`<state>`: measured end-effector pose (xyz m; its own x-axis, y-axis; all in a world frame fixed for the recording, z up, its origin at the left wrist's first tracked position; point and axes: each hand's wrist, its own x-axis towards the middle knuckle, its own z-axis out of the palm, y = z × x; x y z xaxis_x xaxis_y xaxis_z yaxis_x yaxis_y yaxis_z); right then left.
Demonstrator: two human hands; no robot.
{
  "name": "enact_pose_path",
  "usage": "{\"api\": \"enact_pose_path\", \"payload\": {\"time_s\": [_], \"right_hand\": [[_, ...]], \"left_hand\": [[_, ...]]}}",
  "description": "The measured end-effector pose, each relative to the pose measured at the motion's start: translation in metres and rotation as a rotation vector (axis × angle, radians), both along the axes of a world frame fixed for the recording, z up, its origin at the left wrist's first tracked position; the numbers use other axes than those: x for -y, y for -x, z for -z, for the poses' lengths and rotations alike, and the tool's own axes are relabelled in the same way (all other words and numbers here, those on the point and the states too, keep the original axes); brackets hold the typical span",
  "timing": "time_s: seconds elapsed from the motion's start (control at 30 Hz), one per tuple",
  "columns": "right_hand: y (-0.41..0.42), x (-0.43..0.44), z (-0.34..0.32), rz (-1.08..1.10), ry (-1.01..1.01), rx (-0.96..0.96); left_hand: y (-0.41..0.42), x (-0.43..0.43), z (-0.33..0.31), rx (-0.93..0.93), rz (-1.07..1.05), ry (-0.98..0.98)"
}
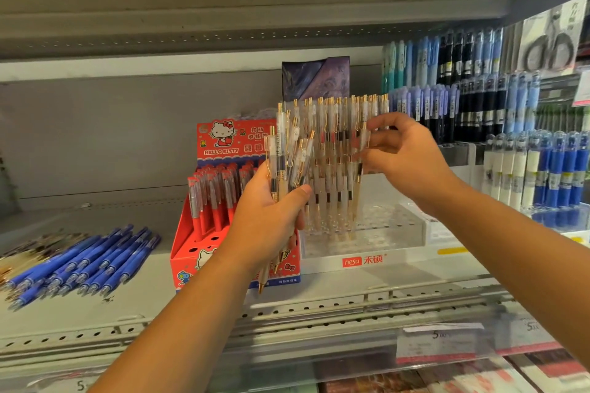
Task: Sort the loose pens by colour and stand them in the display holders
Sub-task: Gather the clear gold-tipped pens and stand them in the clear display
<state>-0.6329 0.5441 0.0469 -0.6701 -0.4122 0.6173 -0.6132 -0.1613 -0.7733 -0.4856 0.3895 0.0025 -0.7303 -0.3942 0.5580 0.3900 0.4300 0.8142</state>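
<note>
My left hand (271, 217) grips a bunch of clear pens with gold clips (289, 153), held upright in front of the shelf. My right hand (405, 156) pinches one clear gold-clip pen (362, 163) by its upper part, tip down, over the clear plastic display holder (383, 230). Several matching pens (335, 143) stand in that holder's left rows; its right side shows bare holes. A pile of loose blue pens (92, 262) lies on the shelf at the left, with a few clear gold-clip pens (28, 249) beside it.
A red Hello Kitty box (191, 252) with red pens (214, 195) stands left of the clear holder. Racks of blue, black and white pens (479, 99) fill the right. A purple card (314, 78) stands behind the holder. The shelf above hangs low.
</note>
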Motion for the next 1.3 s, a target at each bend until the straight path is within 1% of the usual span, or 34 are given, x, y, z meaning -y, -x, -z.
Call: {"api": "enact_pose_path", "payload": {"time_s": [0.13, 0.27, 0.53, 0.7, 0.77, 0.87, 0.93, 1.07, 1.17, 1.23, 1.3], "right_hand": [[0.013, -0.005, 0.002, 0.116, 0.049, -0.124], [0.022, -0.003, 0.004, 0.174, 0.065, -0.149], [0.029, 0.008, 0.017, 0.175, -0.058, -0.124], [0.029, 0.011, 0.025, 0.151, -0.217, -0.148], [0.03, 0.012, 0.027, 0.14, -0.238, -0.157], [0.033, 0.011, 0.028, 0.12, -0.239, -0.101], [0.033, 0.01, 0.029, 0.123, -0.257, -0.098], [0.032, 0.009, 0.03, 0.222, -0.311, -0.196], [0.027, 0.008, 0.028, 0.403, -0.348, -0.345], [0.02, 0.008, 0.024, 0.475, -0.279, -0.398], [0.009, 0.01, 0.017, 0.427, -0.185, -0.389]], "left_hand": [[0.001, 0.001, 0.0, 0.025, 0.003, 0.003], [0.002, 0.0, 0.0, 0.036, 0.0, -0.001], [0.002, 0.001, 0.001, 0.038, 0.003, 0.004], [0.002, 0.001, 0.001, 0.041, 0.015, 0.005], [0.002, 0.001, 0.001, 0.039, 0.017, 0.002], [0.002, 0.001, 0.0, 0.038, 0.018, 0.0], [0.002, 0.0, 0.0, 0.039, 0.017, 0.001], [0.001, 0.0, 0.0, 0.037, 0.007, -0.006], [0.001, -0.001, 0.0, 0.021, 0.007, -0.018], [0.001, -0.001, 0.0, 0.01, 0.011, -0.028], [0.0, -0.001, 0.0, -0.002, 0.016, -0.026]]}}
